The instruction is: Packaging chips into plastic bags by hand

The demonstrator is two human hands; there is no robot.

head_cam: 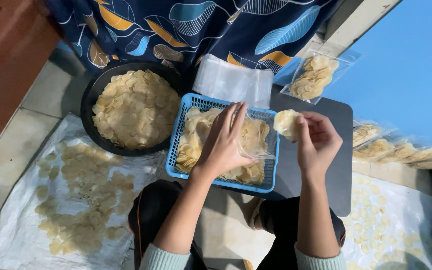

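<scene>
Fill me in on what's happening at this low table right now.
A person sits over a blue basket of pale round chips. The left hand holds a clear plastic bag open above the basket, while the right hand holds a small stack of chips beside the bag's mouth. A black bowl full of chips stands to the left, empty bags lie behind the basket, and filled bags lie at the right. More chips are spread on white sheets on the floor.
</scene>
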